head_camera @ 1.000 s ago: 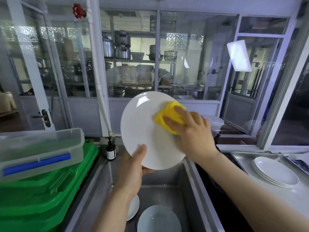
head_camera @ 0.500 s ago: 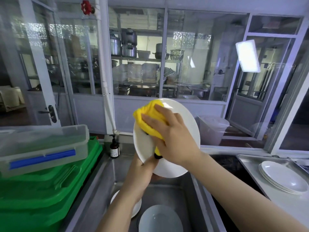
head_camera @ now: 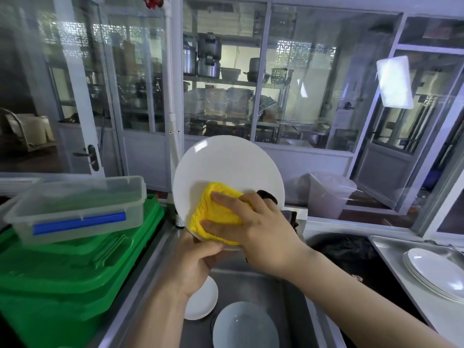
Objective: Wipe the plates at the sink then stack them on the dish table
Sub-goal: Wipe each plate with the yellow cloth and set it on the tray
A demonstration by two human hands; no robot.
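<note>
Plate (head_camera: 227, 169): round, white, glossy, held upright over the steel sink (head_camera: 160, 249). Left hand (head_camera: 198, 262) grips its lower rim, thumb curled across the front. Right hand (head_camera: 261, 237) lies with fingers spread flat, pressing a yellow cloth (head_camera: 216, 214) (knitted, ribbed, roughly square) against the plate's lower face. In the sink basin: a small white plate (head_camera: 203, 300) and a pale round bowl (head_camera: 244, 325). Right counter (head_camera: 391, 259), stainless steel: stacked plates (head_camera: 434, 272), white, shallow. Left of the sink: green plastic crates (head_camera: 62, 277), moulded and ribbed, carrying a clear lidded box (head_camera: 75, 204) with a blue clip.
</note>
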